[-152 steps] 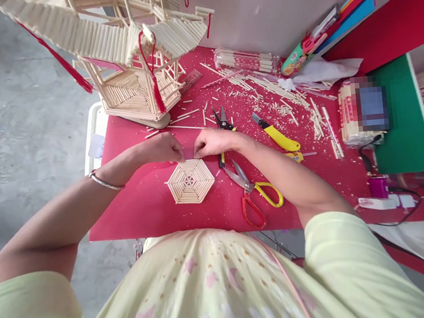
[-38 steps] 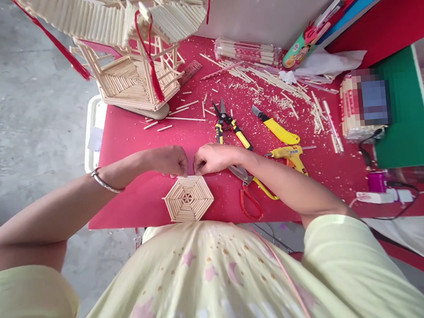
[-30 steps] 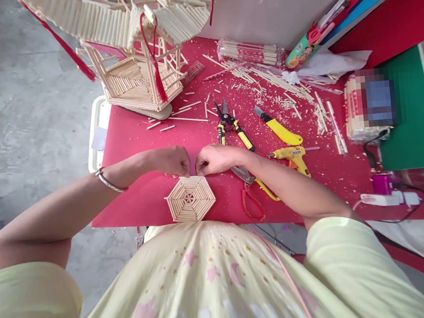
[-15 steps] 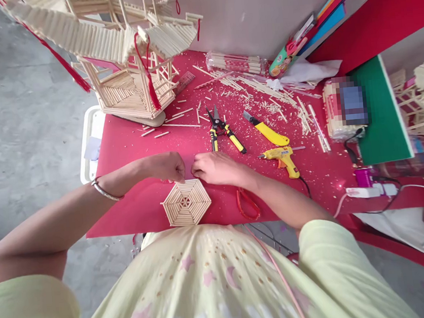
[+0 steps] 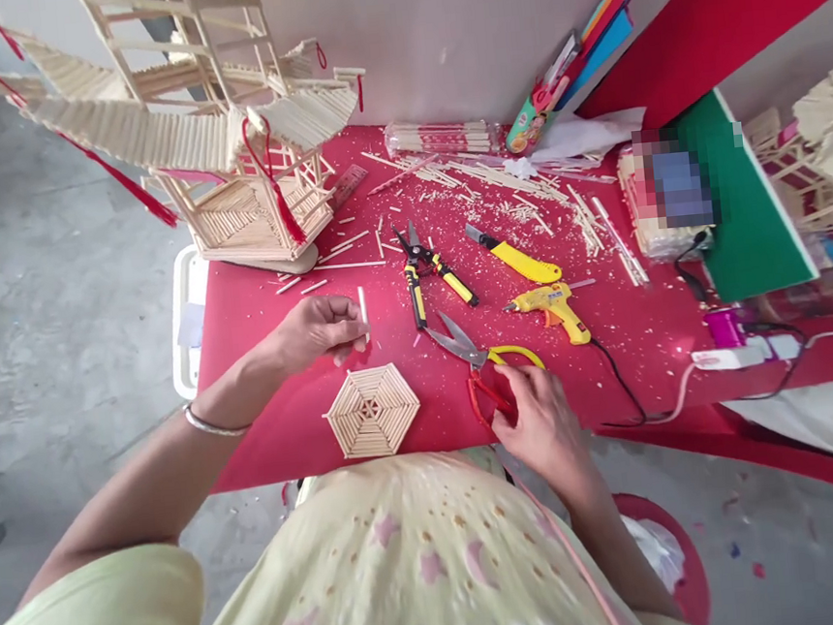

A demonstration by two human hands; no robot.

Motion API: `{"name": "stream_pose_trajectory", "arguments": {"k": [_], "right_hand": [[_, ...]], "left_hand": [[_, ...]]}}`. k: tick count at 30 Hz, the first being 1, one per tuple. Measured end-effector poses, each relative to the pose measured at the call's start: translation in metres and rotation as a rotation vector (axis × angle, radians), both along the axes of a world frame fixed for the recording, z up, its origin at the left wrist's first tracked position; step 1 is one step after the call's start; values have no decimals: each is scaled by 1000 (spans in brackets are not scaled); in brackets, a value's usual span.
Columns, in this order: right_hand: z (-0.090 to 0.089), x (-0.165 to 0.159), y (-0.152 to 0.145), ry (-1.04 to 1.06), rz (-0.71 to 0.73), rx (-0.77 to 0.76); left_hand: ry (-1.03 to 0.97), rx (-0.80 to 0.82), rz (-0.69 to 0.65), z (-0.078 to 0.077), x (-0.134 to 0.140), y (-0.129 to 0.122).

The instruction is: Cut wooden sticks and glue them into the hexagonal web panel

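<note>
Between the thumb and fingers of my left hand (image 5: 326,328) is a short wooden stick (image 5: 363,307), held upright above the table. My right hand (image 5: 540,411) grips the scissors (image 5: 473,354) by their red and yellow handles, the blades apart and pointing up and left. Just below my left hand lies a flat hexagonal panel (image 5: 373,411) of wooden sticks laid in rings. Beyond the scissors are yellow-and-black pruning shears (image 5: 427,263), with their handles spread. A yellow utility knife (image 5: 525,259) and a yellow glue gun (image 5: 551,306) lie to their right.
A tall pavilion model (image 5: 254,210) of sticks with red tassels stands at the back left. Cut sticks and crumbs (image 5: 508,188) litter the red table (image 5: 272,413). A power strip (image 5: 731,358) with cords sits at the right, near a green board (image 5: 739,206).
My hands have moved apart. My right hand has gone right and toward me and now holds the scissors. My left hand raises the small stick, and the view has shifted slightly.
</note>
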State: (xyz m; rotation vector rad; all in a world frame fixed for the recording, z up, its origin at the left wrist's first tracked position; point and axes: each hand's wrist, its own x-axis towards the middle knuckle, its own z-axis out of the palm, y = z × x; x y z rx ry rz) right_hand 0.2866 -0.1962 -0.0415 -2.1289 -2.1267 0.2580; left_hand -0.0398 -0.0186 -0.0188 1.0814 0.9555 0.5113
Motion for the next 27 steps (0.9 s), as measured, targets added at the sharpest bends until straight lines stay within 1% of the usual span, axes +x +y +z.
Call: {"name": "stream_pose_trajectory", "arguments": {"k": [3, 6, 8, 10, 11, 13, 16, 18, 20, 22, 25, 27], "right_hand": [[2, -5, 7, -77, -29, 17], [3, -1, 10, -170, 4, -24], [1, 7, 7, -193, 4, -37], [1, 15, 0, -131, -25, -25], [2, 17, -3, -61, -47, -12], [6, 17, -8, 142, -74, 26], [15, -3, -4, 461, -33, 87], [20, -26, 6, 589, 39, 102], [24, -49, 21, 613, 100, 127], [28, -68, 37, 570, 148, 148], [36, -85, 54, 514, 209, 133], [41, -91, 61, 512, 233, 110]], "left_hand": [[-169, -45, 135, 2, 6, -9], [-267, -59, 258, 5, 11, -21], [-309, -74, 323, 7, 13, -29], [-344, -98, 374, 9, 15, -37], [-365, -112, 402, 9, 16, -41], [-405, -152, 463, 11, 21, -47], [-483, -227, 543, 14, 35, -55], [-570, -285, 575, 18, 47, -60], [-672, -339, 603, 21, 57, -64], [-742, -379, 638, 24, 64, -66], [-769, -449, 673, 25, 68, -67], [-762, -488, 666, 26, 67, -67]]}}
